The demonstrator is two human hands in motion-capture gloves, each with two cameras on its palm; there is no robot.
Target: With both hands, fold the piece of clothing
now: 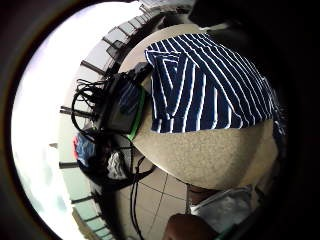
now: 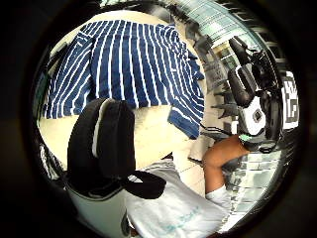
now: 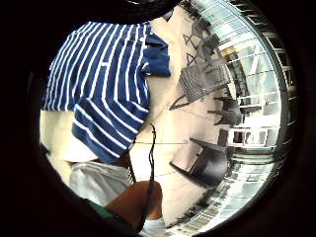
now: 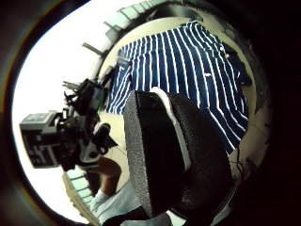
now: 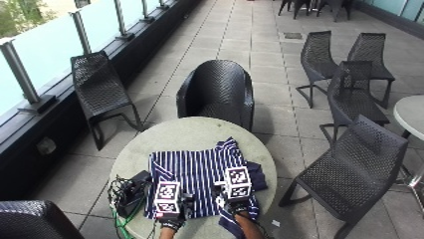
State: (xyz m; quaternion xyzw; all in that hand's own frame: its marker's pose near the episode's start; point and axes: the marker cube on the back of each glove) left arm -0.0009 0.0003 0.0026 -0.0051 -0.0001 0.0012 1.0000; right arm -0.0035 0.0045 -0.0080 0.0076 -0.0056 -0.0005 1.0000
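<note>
A navy shirt with white stripes (image 5: 199, 174) lies spread flat on the round table (image 5: 192, 132). One sleeve (image 5: 257, 180) sticks out to the right, and the near hem hangs over the table's near edge. My left hand (image 5: 169, 217) and right hand (image 5: 232, 208) hover side by side above the shirt's near edge and hold nothing. Both pairs of palm views look down on the shirt (image 1: 210, 85) (image 2: 129, 64) (image 3: 103, 84) (image 4: 188, 70) from a distance. A gloved finger (image 2: 101, 144) crosses the left thumb side view, and another (image 4: 169, 160) crosses the right thumb side view.
A black device with tangled cables (image 5: 132, 191) sits on the table left of the shirt. Black wicker chairs stand behind the table (image 5: 215, 89), at the far left (image 5: 99, 89) and at the right (image 5: 354, 164). A glass railing (image 5: 40, 55) runs along the left.
</note>
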